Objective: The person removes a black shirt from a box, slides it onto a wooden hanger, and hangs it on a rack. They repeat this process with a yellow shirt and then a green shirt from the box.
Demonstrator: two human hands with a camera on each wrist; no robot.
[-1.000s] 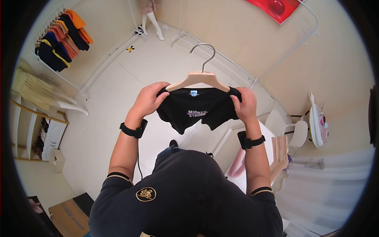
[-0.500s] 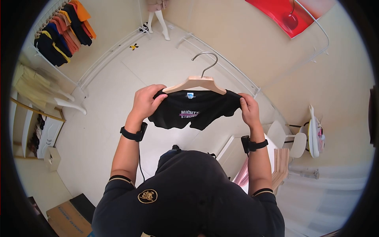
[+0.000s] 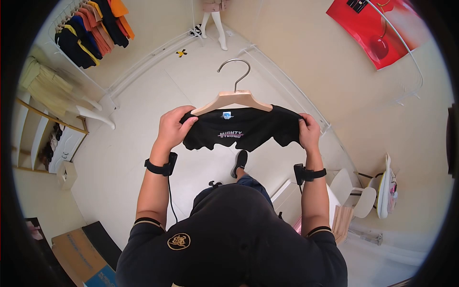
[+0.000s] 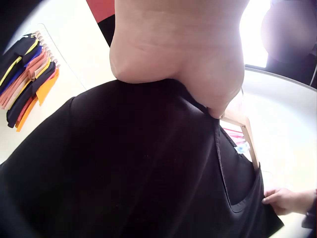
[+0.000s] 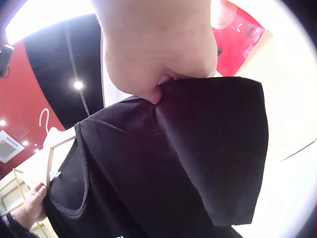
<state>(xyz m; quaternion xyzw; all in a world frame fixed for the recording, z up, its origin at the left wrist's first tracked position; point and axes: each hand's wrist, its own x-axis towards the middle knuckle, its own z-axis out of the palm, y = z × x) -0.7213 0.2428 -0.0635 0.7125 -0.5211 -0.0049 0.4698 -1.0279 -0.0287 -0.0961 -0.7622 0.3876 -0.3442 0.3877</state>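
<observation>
A black T-shirt [image 3: 256,125] with "MIGHTY STRONG" printed on its front hangs on a wooden hanger [image 3: 235,98] with a metal hook. My left hand [image 3: 173,128] pinches the shirt's shoulder right at the hanger's end, thumb in front. On the other side, my right hand [image 3: 310,133] pinches the cloth near the sleeve, out beyond the hanger's tip. Between both hands the shirt is spread in the air before my body. In the right wrist view the sleeve [image 5: 223,148] drapes down below the thumb. Most of the fingers are hidden behind the cloth there.
A rail of hanging clothes [image 3: 91,31] is at the far left, a mannequin's legs [image 3: 215,31] at the back. White metal racks [image 3: 287,81] run along the wall. A white chair [image 3: 363,201] and stacked wooden hangers [image 3: 342,222] stand right. A cardboard box [image 3: 79,256] lies lower left.
My right hand has slid outward from the hanger's end along the shirt, stretching it sideways. The left hand keeps its grip. The view has turned, and a shoe now shows below the shirt.
</observation>
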